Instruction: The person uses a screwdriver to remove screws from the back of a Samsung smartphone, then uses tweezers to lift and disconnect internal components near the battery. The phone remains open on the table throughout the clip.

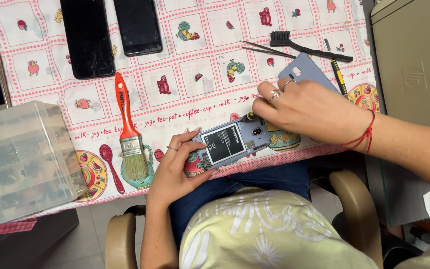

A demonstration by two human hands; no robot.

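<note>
Mid-teardown: left hand (175, 169) gripping opened phone (232, 142) at worktop (195, 99) edge, battery exposed. Right hand (304, 109) closed on small tool at top corner. Back cover (307, 69) off, behind. Next likely needs steady prying.

Opened phone (232, 143) at counter (195, 94) near edge, between both hands. Back cover (308, 70) behind right hand (307, 112). Paintbrush (129, 134) left of phone; parts box (21, 159) far left; two phones (108, 32) behind.

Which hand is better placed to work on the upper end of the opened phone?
Probably the right hand: its fingertips are already at the top end of the opened phone, while the left hand grips the phone's lower end, steadying it.
</note>
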